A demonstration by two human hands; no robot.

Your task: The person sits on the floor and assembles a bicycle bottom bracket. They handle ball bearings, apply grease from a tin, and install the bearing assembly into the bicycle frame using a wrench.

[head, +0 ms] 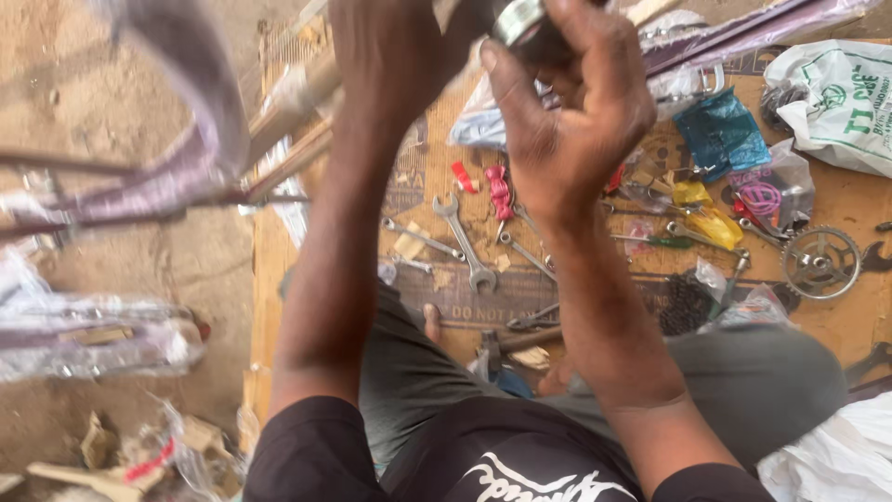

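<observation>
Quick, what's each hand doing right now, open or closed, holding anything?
Left hand: at the top edge, fingers hidden; cannot tell.
Right hand: closed around a small round metal part.

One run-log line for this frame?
right hand: gripping metal ring part | left hand: raised beside it, grip unclear | wrenches on cardboard

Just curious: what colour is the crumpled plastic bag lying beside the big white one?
Blue. The bag shows clearly in the head view, upper right.
</observation>
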